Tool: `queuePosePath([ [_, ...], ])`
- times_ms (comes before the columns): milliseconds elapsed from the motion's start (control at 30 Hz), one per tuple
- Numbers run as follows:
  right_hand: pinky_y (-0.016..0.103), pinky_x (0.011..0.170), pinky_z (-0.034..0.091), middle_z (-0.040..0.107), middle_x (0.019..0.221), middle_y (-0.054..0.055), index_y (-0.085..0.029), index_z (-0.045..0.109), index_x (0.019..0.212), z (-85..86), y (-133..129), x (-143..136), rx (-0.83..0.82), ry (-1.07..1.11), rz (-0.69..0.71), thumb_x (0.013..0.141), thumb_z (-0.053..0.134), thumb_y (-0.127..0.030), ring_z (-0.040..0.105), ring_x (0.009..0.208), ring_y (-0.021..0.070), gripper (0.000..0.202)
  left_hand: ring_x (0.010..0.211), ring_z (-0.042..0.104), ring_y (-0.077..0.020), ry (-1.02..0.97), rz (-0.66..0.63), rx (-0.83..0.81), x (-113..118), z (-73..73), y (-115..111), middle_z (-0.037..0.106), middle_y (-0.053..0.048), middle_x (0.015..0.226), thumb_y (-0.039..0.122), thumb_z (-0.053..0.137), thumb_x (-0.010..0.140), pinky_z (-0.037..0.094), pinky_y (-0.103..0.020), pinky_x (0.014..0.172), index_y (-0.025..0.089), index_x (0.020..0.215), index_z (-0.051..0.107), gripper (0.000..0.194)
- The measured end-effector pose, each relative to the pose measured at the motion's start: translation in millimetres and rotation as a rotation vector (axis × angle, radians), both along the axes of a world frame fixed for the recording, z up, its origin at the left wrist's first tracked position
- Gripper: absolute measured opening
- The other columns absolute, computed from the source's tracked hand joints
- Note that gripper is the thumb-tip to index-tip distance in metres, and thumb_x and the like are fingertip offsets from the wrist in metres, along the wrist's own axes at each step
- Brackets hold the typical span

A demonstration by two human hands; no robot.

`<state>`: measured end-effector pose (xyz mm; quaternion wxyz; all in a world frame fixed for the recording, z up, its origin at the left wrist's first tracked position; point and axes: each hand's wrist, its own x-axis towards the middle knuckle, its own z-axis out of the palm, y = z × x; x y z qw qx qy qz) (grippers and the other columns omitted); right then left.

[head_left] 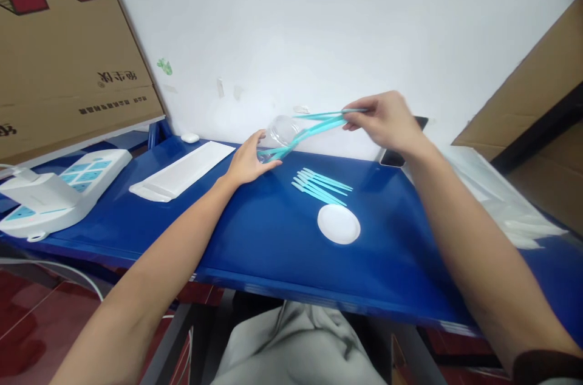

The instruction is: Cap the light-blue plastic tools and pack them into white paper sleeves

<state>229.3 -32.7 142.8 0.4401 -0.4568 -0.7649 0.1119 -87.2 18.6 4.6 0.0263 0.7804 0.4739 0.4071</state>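
My left hand is wrapped around a clear plastic container, tilted and partly hidden by the fingers. Between finger and thumb, my right hand pinches thin teal plastic sticks. Their far ends reach down to the container; blur there hides which of them are inside it. Below the hands, several more teal sticks with narrow pale tips lie side by side on the blue table. A white round lid lies flat just in front of them.
A long white tray-like package lies at left, near a small white case. Farther left stands a white power strip with a plugged-in charger. A dark phone and clear plastic bags are at right. Cardboard flanks the table.
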Motion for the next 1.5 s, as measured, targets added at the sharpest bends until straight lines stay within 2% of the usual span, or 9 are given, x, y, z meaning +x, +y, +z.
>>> queuePosePath([
  [167,0.042,0.087,0.065,0.077,0.078,0.006,-0.015,0.076,0.09,-10.9,3,32,0.011,0.364,-0.043,0.079,0.08,-0.029,0.077,0.077,0.0227,0.018,0.131,0.059,-0.032,-0.272,0.054,-0.226,-10,-12.2,16,0.054,-0.022,0.147,0.065,0.075,0.076,0.049,-0.048,0.108,0.017,0.151,0.038,0.096],
  [367,0.046,0.09,0.064,0.079,0.081,0.009,-0.02,0.073,0.087,-114.1,5,58,-0.27,0.5,-0.236,0.077,0.082,-0.036,0.079,0.087,0.0306,0.021,0.128,0.06,-0.0354,-0.248,0.133,-0.256,-13,-10.6,20,0.059,-0.023,0.141,0.074,0.07,0.074,0.05,-0.048,0.104,0.013,0.148,0.047,0.099],
  [500,0.046,0.088,0.064,0.08,0.088,0.012,-0.018,0.075,0.091,-157.8,4,66,-0.369,0.431,-0.24,0.079,0.08,-0.035,0.079,0.088,0.0318,0.022,0.109,0.067,-0.0433,0.02,0.274,-0.316,-11,9.4,6,0.073,-0.022,0.111,0.088,0.058,0.073,0.053,-0.052,0.091,0.014,0.107,0.075,0.083],
  [567,0.044,0.086,0.064,0.08,0.089,0.012,-0.016,0.077,0.096,-162.6,8,65,-0.339,0.329,-0.236,0.081,0.077,-0.035,0.079,0.086,0.0308,0.024,0.096,0.07,-0.0455,0.179,0.407,-0.34,-9,22.2,-5,0.074,-0.023,0.092,0.093,0.051,0.071,0.053,-0.052,0.083,0.015,0.085,0.076,0.083],
  [700,0.04,0.085,0.062,0.08,0.084,0.008,-0.014,0.08,0.098,-161.0,19,60,-0.297,0.134,-0.234,0.084,0.071,-0.03,0.078,0.082,0.0281,0.023,0.086,0.07,-0.041,0.319,0.52,-0.327,-5,41.2,-21,0.071,-0.022,0.08,0.088,0.048,0.078,0.049,-0.042,0.071,0.015,0.076,0.072,0.077],
  [933,0.038,0.082,0.06,0.081,0.089,0.009,-0.014,0.082,0.102,-163.3,28,58,-0.261,0.0,-0.217,0.087,0.067,-0.028,0.077,0.083,0.0284,0.026,0.049,0.047,-0.0162,0.36,0.029,-0.155,25,40.1,-36,0.049,-0.004,0.048,0.054,0.045,0.096,0.028,-0.033,0.056,0.019,0.051,0.057,0.058],
  [1100,0.039,0.088,0.057,0.08,0.103,0.009,-0.019,0.083,0.098,-163.8,21,59,-0.059,-0.184,-0.201,0.087,0.065,-0.025,0.075,0.094,0.0292,0.022,0.063,0.057,-0.019,0.407,-0.151,-0.073,55,17.4,-44,0.066,-0.005,0.07,0.042,0.047,0.098,0.036,-0.032,0.062,0.018,0.09,0.077,0.039],
  [1267,0.037,0.087,0.057,0.08,0.103,0.009,-0.019,0.083,0.096,-164.0,20,59,-0.02,-0.207,-0.186,0.086,0.064,-0.02,0.073,0.093,0.026,0.022,0.096,0.062,-0.0277,0.527,-0.242,0.073,65,0.7,-43,0.07,-0.013,0.101,0.04,0.042,0.101,0.048,-0.039,0.086,0.012,0.121,0.072,0.045],
  [1500,0.038,0.094,0.056,0.079,0.104,0.008,-0.019,0.084,0.09,-165.6,26,61,0.02,-0.142,-0.262,0.083,0.066,-0.013,0.073,0.098,0.0261,0.02,0.109,0.06,-0.0292,0.377,-0.246,-0.038,79,-1.9,-17,0.07,-0.012,0.116,0.045,0.039,0.104,0.048,-0.044,0.099,0.015,0.121,0.072,0.048],
])
